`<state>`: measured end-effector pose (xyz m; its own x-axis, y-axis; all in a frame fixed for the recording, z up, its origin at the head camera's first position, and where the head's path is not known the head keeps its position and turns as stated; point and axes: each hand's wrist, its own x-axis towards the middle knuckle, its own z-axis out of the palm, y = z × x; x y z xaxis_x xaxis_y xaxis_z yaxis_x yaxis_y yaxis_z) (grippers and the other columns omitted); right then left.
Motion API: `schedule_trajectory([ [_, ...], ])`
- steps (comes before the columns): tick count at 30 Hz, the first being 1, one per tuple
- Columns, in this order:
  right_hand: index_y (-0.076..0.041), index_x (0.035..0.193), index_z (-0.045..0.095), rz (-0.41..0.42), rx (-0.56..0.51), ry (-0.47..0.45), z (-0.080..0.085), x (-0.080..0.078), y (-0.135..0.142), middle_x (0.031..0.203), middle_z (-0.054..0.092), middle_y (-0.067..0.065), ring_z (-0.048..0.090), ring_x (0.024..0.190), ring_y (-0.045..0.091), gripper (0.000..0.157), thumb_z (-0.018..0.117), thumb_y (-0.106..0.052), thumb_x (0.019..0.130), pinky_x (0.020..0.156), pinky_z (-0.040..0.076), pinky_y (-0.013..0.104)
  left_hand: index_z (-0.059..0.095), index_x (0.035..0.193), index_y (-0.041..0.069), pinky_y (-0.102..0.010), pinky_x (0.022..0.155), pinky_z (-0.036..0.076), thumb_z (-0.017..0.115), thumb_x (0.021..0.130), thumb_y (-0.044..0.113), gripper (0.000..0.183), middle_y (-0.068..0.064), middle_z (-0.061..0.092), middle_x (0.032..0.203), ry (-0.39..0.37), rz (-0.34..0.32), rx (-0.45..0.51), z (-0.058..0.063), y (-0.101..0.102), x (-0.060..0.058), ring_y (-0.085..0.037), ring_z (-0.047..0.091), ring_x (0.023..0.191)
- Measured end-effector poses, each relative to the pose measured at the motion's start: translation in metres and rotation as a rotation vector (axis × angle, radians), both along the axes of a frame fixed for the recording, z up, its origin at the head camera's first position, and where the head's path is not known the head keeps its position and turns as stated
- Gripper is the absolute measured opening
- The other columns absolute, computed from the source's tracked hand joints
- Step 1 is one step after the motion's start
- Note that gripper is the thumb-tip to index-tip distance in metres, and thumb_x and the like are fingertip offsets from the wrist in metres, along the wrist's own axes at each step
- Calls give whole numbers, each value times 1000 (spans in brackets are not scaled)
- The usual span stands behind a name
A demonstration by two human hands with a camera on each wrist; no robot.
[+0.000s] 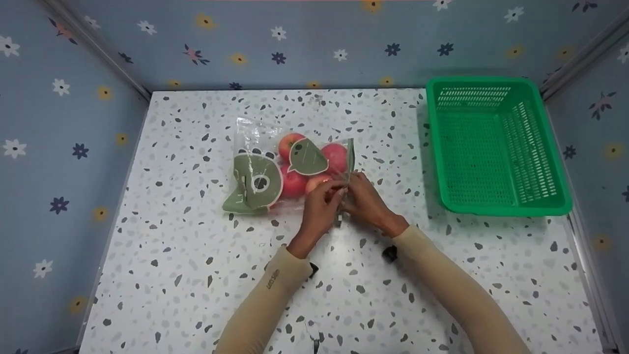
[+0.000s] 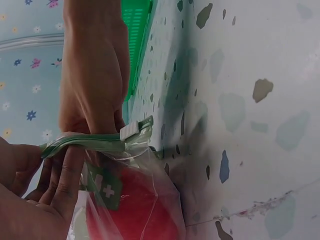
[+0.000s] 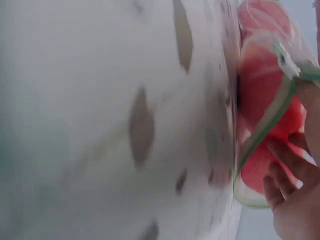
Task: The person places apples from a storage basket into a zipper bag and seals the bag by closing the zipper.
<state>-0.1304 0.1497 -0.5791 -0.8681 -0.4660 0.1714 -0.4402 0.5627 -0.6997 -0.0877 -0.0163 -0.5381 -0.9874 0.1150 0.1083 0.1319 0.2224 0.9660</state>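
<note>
A clear zipper bag (image 1: 258, 140) with green cartoon prints lies on the table, its mouth facing right. Inside it are several red apples (image 1: 293, 184), partly covered by the prints. My left hand (image 1: 319, 204) pinches the bag's green zip edge (image 2: 95, 141) between thumb and fingers. A white slider (image 2: 129, 131) sits near one end of that zip. My right hand (image 1: 366, 199) reaches in at the mouth from the right. In the right wrist view its slightly bent fingers (image 3: 287, 170) are spread beside the apples; whether they touch one is unclear.
A green plastic basket (image 1: 441, 162) stands at the table's right back corner. Flower-patterned walls (image 1: 314, 44) enclose the speckled white table (image 1: 186, 275) at the back and both sides.
</note>
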Motion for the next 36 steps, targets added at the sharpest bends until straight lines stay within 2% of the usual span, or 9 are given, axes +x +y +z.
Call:
schedule_trajectory([
  [4, -3, 134, 68, 9, -9, 51, 5, -2, 14, 131, 70, 15, 60, 120, 36, 40, 78, -7, 95, 104, 49, 53, 74, 122, -1, -24, 71, 54, 64, 105, 3, 21, -14, 71, 108, 3, 1, 11, -1, 0, 0, -17, 67, 84],
  [8, -1, 120, 71, -112, -25, 114, 12, -10, 23, 120, 71, 16, 63, 114, 35, 24, 71, 2, 96, 101, 52, 50, 74, 120, -4, -23, 74, 54, 65, 103, 1, 20, -18, 68, 110, 6, 12, 11, -2, 0, 0, -23, 70, 87],
  [11, 0, 124, 68, -219, -14, 126, 16, -21, 25, 122, 68, 18, 63, 113, 35, 29, 70, 5, 96, 99, 54, 48, 74, 120, -4, -23, 75, 54, 66, 102, 0, 20, -18, 67, 109, 12, 19, 9, -3, 1, 0, -23, 70, 87],
  [15, -1, 136, 63, -281, 28, 171, 18, -40, 25, 132, 62, 19, 62, 117, 35, 42, 71, 5, 95, 98, 55, 48, 74, 121, -4, -24, 74, 54, 66, 102, 0, 21, -16, 69, 106, 22, 17, 3, -2, 0, 1, -19, 67, 83],
  [18, -5, 141, 62, -271, 72, 227, 19, -54, 24, 137, 60, 19, 62, 119, 36, 48, 71, 7, 96, 96, 55, 50, 74, 121, -4, -24, 73, 53, 66, 102, 0, 21, -16, 70, 105, 21, 19, 0, -1, 1, 1, -17, 66, 83],
  [23, -14, 143, 64, -199, 149, 302, 18, -72, 24, 141, 59, 19, 63, 115, 37, 53, 67, 11, 97, 93, 57, 51, 73, 120, -5, -24, 73, 54, 65, 102, -2, 20, -17, 70, 104, 2, 22, 18, -2, 2, 1, -18, 68, 83],
  [30, -21, 144, 59, -100, 219, 422, 13, -86, 25, 137, 62, 21, 65, 114, 39, 57, 61, 13, 98, 94, 58, 52, 72, 119, -8, -25, 75, 55, 66, 102, 0, 19, -18, 69, 105, 0, 17, 47, -5, 2, 2, -27, 72, 86],
  [33, -18, 142, 60, -100, 232, 387, 14, -89, 23, 135, 64, 20, 65, 114, 38, 44, 58, 4, 105, 95, 57, 52, 72, 119, -9, -26, 75, 56, 66, 102, 0, 20, -18, 70, 106, 1, 15, 51, -5, 2, 2, -28, 73, 87],
  [36, -17, 133, 64, -185, 159, 206, 15, -93, 20, 125, 68, 13, 65, 108, 30, 24, 54, -23, 112, 93, 56, 48, 73, 119, -7, -25, 76, 56, 66, 102, 0, 19, -18, 70, 106, 2, 13, 41, -5, 1, 1, -27, 73, 87],
])
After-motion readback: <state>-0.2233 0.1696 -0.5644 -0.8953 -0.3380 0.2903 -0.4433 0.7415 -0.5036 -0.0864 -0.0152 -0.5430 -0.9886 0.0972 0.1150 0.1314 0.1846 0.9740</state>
